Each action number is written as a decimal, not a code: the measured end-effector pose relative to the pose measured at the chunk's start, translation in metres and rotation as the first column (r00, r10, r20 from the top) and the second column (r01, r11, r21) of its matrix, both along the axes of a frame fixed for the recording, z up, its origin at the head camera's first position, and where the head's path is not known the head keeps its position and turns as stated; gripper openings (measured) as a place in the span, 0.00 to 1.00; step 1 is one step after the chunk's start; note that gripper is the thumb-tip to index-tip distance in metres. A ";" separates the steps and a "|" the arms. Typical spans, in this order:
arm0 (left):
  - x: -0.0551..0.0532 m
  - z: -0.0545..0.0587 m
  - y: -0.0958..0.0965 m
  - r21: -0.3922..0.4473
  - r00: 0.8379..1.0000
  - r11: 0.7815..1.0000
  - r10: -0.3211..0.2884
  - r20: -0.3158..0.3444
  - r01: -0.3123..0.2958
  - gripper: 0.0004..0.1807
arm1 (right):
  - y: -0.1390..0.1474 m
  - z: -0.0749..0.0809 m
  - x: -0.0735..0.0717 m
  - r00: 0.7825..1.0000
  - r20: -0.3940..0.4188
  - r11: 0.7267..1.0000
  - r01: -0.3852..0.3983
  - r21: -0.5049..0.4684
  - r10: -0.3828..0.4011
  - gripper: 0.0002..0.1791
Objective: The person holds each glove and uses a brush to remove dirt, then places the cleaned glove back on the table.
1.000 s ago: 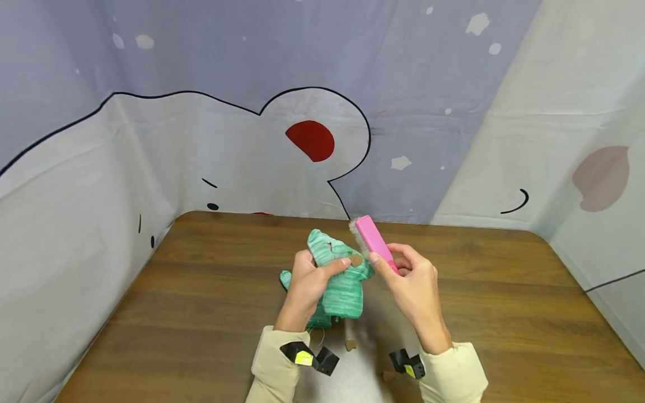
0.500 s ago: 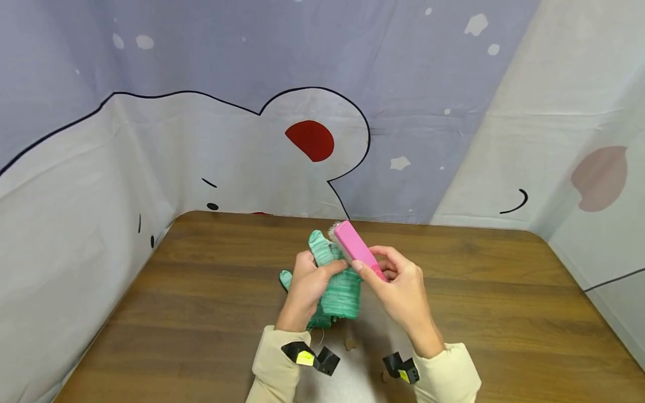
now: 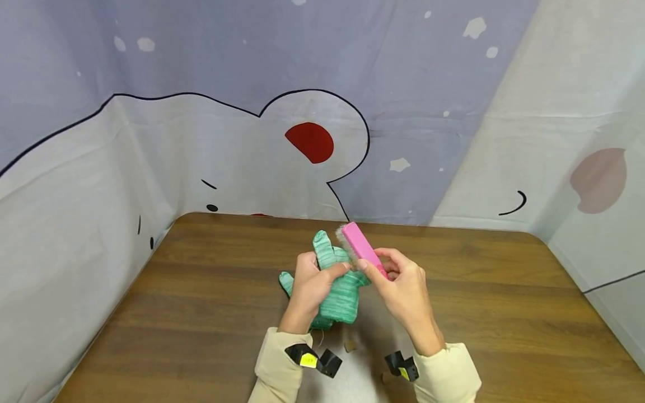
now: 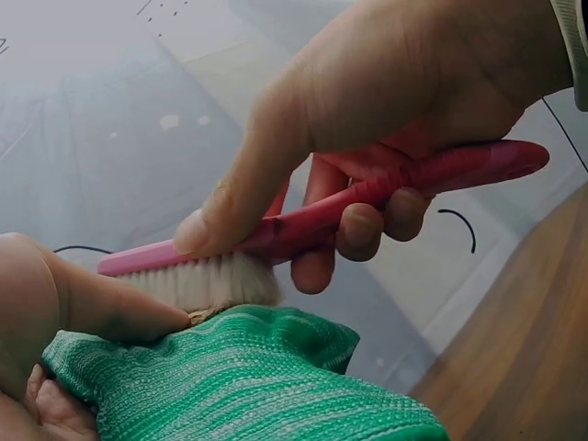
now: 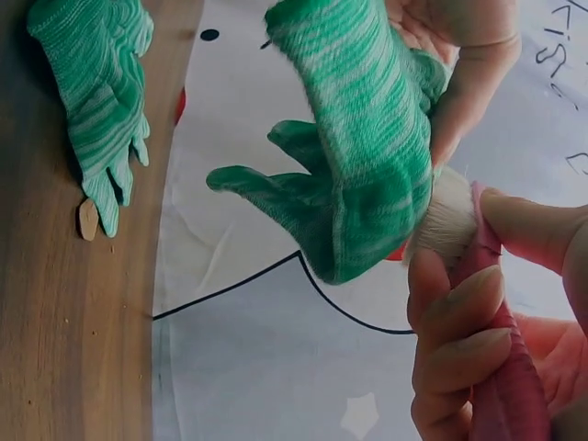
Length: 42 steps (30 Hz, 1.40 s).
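A green knitted glove (image 3: 340,302) is gripped by my left hand (image 3: 309,288), raised above the table with its thumb pressing on the front. My right hand (image 3: 407,291) holds a pink brush (image 3: 364,246), thumb laid along the back of its head. In the left wrist view the pale bristles (image 4: 197,283) touch the glove beside the left thumb tip. A small brown spot or piece (image 4: 209,314) shows there, mostly covered by bristles and thumb. On the table lies a second green glove (image 5: 103,110), partly hidden behind the left hand in the head view.
Small brown pieces lie on the wooden table (image 3: 211,291): one (image 3: 350,346) between the forearms, another (image 5: 87,219) at the fingertips of the second glove. A printed cloth (image 3: 227,157) stands behind the table and along its sides.
The right hand has brought the brush left and down onto the glove, then slightly back right. The brown spot, plain a second ago, is now mostly covered. The left hand barely shifts.
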<state>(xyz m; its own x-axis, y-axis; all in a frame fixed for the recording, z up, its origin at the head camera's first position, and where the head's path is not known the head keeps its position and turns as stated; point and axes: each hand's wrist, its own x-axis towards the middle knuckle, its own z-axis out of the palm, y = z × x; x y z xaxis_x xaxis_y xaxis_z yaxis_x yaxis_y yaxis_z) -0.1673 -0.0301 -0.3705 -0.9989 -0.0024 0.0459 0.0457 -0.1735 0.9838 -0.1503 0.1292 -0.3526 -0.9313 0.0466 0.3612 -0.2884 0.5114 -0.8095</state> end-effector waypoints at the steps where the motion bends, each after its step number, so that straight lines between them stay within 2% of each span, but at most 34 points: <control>1: 0.000 0.000 0.000 0.003 1.000 1.000 -0.001 0.001 0.001 0.06 | 0.001 0.000 0.000 1.000 -0.001 1.000 0.005 0.001 -0.005 0.19; 6: 0.001 0.000 -0.002 0.035 1.000 0.999 0.015 0.013 -0.015 0.07 | 0.007 -0.001 -0.002 0.999 -0.015 0.998 0.050 0.023 -0.050 0.19; 10: 0.000 0.000 -0.002 0.084 0.999 0.995 0.047 0.015 -0.048 0.08 | 0.012 0.001 -0.003 0.998 -0.003 0.998 0.059 -0.001 -0.059 0.19; 16: -0.001 -0.001 0.000 0.130 0.997 0.988 0.076 0.034 -0.080 0.10 | 0.010 0.004 0.001 0.999 0.044 0.998 0.003 -0.068 0.000 0.18; 23: -0.001 -0.002 0.000 0.134 0.993 0.984 0.112 0.049 -0.117 0.08 | 0.001 0.005 0.005 0.998 0.018 0.995 -0.052 -0.089 0.053 0.17; 28: -0.002 -0.002 0.002 0.146 0.988 0.977 0.148 0.045 -0.154 0.08 | -0.004 0.004 0.006 0.997 0.014 0.995 -0.075 -0.059 0.076 0.18; 34: 0.000 -0.001 0.004 0.130 0.983 0.975 0.174 0.056 -0.180 0.09 | -0.003 0.002 0.004 0.999 0.026 0.999 -0.037 0.003 0.037 0.18; 42: -0.002 0.000 0.003 0.099 0.982 0.977 0.186 0.027 -0.188 0.08 | -0.001 0.002 0.000 1.000 0.015 0.999 0.011 0.052 -0.012 0.19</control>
